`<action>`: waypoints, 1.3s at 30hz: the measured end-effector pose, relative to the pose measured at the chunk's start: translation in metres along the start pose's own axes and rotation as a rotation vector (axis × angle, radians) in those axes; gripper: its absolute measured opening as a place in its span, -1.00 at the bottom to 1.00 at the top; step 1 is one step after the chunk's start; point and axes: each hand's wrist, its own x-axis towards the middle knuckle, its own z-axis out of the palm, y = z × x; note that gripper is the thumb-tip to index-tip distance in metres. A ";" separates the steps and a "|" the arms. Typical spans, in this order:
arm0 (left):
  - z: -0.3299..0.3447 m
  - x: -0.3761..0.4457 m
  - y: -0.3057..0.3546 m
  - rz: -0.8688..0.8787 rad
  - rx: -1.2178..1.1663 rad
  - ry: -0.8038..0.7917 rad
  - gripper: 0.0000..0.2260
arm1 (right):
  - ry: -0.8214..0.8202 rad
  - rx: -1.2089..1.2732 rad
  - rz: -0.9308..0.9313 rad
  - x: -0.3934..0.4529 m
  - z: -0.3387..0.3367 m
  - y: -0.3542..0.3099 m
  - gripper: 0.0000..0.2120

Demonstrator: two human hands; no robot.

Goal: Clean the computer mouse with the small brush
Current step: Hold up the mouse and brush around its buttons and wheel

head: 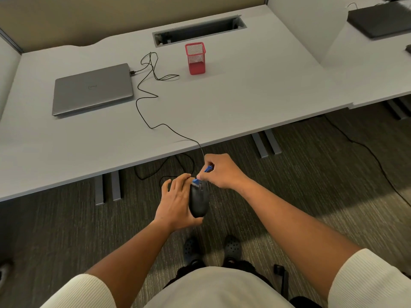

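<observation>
My left hand (178, 202) grips a black wired computer mouse (199, 202) in the air, in front of the desk edge and above the carpet. My right hand (222, 171) pinches a small blue brush (203, 174), whose bristle end touches the front of the mouse near the scroll wheel. The brush handle is partly hidden by my fingers. The mouse's black cable (146, 101) runs up over the desk edge and across the desk to the laptop.
On the grey desk (244, 96) lie a closed grey laptop (92, 88) at the left and a red mesh pen holder (195, 58) at the back middle. Behind it is an open cable slot (199, 30). A dark closed laptop (380, 21) lies on the neighbouring desk. Cables trail on the carpet.
</observation>
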 end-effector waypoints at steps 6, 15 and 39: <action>0.002 -0.002 0.000 -0.007 0.025 -0.022 0.01 | -0.136 0.011 0.038 -0.003 0.005 0.003 -0.72; 0.000 -0.001 0.002 -0.013 0.008 0.003 0.00 | -0.013 0.167 0.165 0.001 -0.002 0.012 -0.73; -0.003 -0.002 0.007 -0.014 0.019 0.039 0.00 | 0.237 0.247 0.299 -0.003 -0.002 0.006 -0.77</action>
